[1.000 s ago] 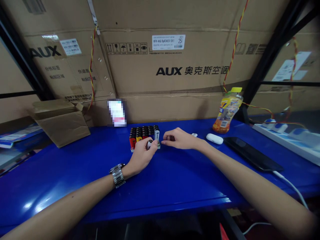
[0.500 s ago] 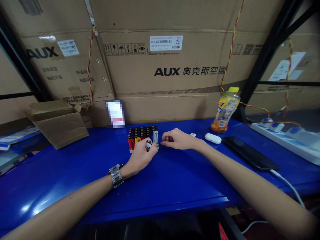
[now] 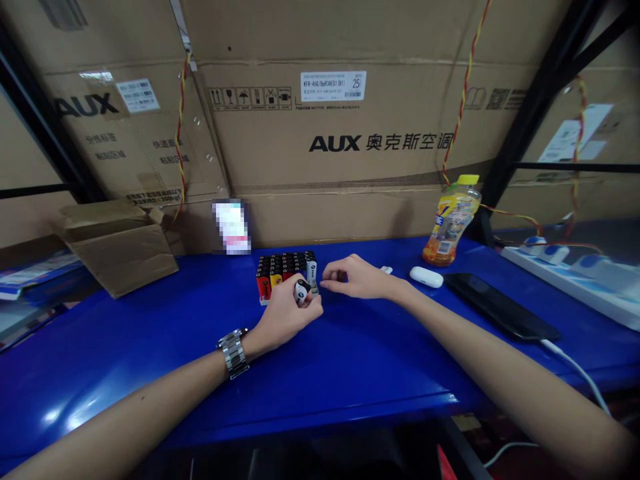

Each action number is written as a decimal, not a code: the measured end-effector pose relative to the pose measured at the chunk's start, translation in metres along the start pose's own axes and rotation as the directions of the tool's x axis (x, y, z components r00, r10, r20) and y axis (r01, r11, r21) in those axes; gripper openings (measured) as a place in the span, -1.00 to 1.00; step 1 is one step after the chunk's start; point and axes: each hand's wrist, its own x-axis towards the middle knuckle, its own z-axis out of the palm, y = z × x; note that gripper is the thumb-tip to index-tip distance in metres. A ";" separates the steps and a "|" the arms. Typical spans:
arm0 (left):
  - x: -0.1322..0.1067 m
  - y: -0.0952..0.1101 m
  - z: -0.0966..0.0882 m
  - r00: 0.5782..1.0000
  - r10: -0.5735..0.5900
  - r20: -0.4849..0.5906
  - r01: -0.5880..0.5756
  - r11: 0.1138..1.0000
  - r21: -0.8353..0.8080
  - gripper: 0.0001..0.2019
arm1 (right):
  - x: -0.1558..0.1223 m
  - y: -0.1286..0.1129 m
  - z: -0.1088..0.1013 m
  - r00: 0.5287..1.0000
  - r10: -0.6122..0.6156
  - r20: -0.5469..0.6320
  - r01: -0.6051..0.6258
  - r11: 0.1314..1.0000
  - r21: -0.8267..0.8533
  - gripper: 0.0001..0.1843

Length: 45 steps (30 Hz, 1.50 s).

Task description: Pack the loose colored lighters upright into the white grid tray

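Observation:
Several upright lighters with black tops and red, yellow and white bodies stand in rows in a tray [image 3: 265,302]. My left hand [image 3: 287,308], wearing a metal watch, is closed around a white lighter [image 3: 301,293] with a black end, just in front of the rows. It hides part of the tray's front side. At the tray's right front corner stands another white lighter [image 3: 311,272], beside a gap. My right hand [image 3: 353,277] hovers right of that corner, fingers loosely curled with space between them, and nothing shows in it.
A brown cardboard box [image 3: 125,257] sits at the left, and a lit phone [image 3: 233,228] leans at the back. To the right are a drink bottle [image 3: 450,223], a white earbud case [image 3: 426,277], a black phone [image 3: 500,307] on a cable and a power strip [image 3: 575,280].
My left hand has turned slightly and shifted a little right, its thumb reaching further out, so more of the white lighter shows. My right hand has barely moved.

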 end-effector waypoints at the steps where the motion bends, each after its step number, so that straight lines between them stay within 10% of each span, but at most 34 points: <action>1: 0.000 0.000 0.000 1.000 0.000 0.007 0.000 1.000 0.003 -0.80 | 0.000 -0.003 0.000 1.000 0.005 -0.018 -0.004 0.999 0.040 -0.70; 17: -0.002 -0.001 0.000 0.984 -0.035 0.174 0.047 0.997 -0.065 -0.68 | 0.001 -0.033 0.008 0.970 -0.008 -0.244 0.078 0.958 0.277 -0.70; 27: 0.000 -0.011 0.004 0.999 -0.031 -0.012 0.028 0.980 -0.199 -0.81 | 0.003 0.008 -0.002 0.846 0.166 -0.506 -0.022 0.960 0.279 -0.70; 36: 0.000 -0.010 0.003 0.999 -0.005 0.037 0.010 0.989 -0.148 -0.87 | 0.009 -0.001 0.017 0.939 0.106 -0.328 -0.062 0.988 0.144 -0.68; 40: -0.001 -0.007 0.003 0.999 -0.009 0.049 0.016 0.990 -0.140 -0.87 | 0.003 0.002 -0.005 0.941 0.098 -0.323 -0.107 0.994 -0.010 -0.75; 45: 0.000 -0.004 0.001 0.998 -0.018 0.067 0.025 0.992 -0.120 -0.88 | -0.017 0.018 -0.043 0.960 0.279 -0.037 -0.268 0.864 -0.427 -0.72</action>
